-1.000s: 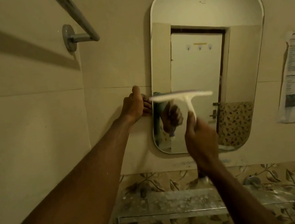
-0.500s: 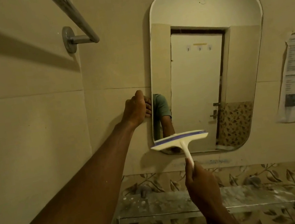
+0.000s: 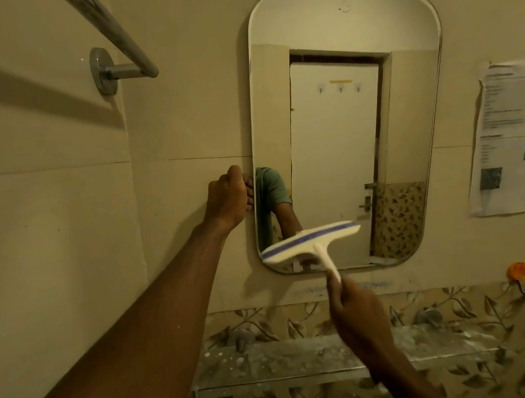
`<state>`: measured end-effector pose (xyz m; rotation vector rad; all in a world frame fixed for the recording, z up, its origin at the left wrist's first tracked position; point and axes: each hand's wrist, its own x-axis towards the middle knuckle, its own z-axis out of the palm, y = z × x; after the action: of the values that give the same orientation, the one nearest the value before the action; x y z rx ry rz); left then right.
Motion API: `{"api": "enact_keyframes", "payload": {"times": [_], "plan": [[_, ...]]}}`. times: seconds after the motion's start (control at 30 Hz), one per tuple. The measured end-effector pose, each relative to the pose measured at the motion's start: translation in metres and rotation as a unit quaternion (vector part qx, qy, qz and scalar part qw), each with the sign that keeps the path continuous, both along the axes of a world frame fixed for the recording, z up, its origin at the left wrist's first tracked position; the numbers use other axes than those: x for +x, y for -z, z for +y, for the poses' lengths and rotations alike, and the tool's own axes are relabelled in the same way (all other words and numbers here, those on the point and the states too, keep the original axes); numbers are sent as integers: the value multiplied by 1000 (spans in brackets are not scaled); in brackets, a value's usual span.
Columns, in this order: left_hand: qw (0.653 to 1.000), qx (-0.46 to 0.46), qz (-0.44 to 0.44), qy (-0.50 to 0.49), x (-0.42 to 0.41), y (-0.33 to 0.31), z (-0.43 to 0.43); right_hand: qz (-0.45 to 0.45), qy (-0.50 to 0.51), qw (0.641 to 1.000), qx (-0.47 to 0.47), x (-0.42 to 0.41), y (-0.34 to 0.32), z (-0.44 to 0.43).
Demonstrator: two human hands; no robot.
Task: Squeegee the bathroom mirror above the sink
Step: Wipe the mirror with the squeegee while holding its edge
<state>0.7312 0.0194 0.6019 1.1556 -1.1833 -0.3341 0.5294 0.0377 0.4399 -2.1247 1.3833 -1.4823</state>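
Squeegee (image 3: 310,241) work is judged to be at the foot of a downward stroke. The white T-shaped tool is held across the lower left part of the mirror (image 3: 350,149), with its head tilted so that the blue-striped blade face is turned upward, away from the glass. Whether any edge of the blade touches the glass cannot be told. The handle is grasped by the right hand (image 3: 357,315), fingers wrapped round its lower end, just below the mirror's bottom rim. The mirror's left edge is gripped at mid-height by the left hand (image 3: 228,201), fingers curled round the rim, seemingly to steady it against the wall.

A fresh pass is judged to be called for next. The head would have to be raised to the mirror's top, the blade turned to face the glass and pressed evenly, then drawn straight down. The steadying grip on the rim would best be kept clear of the blade's path.

Below the mirror a speckled shelf (image 3: 281,359) is fixed to the wall. A printed paper notice (image 3: 521,134) is stuck up to the mirror's right, and a towel bar (image 3: 110,26) is mounted to its upper left.
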Motion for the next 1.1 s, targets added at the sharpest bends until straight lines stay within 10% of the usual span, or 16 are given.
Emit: {"api": "enact_keyframes", "payload": {"times": [0.23, 0.47, 0.77, 1.1], "plan": [[998, -16, -34, -42, -7, 6, 2, -152, 85, 980, -94, -66, -109, -49], [996, -19, -49, -67, -10, 8, 1, -133, 65, 989, -6, -53, 3, -23], [997, -14, -26, -75, -17, 5, 8, -200, 95, 974, -45, -107, -81, -63], [996, -3, -17, -82, -15, 7, 3, -206, 80, 974, 51, -73, -4, -33]]}}
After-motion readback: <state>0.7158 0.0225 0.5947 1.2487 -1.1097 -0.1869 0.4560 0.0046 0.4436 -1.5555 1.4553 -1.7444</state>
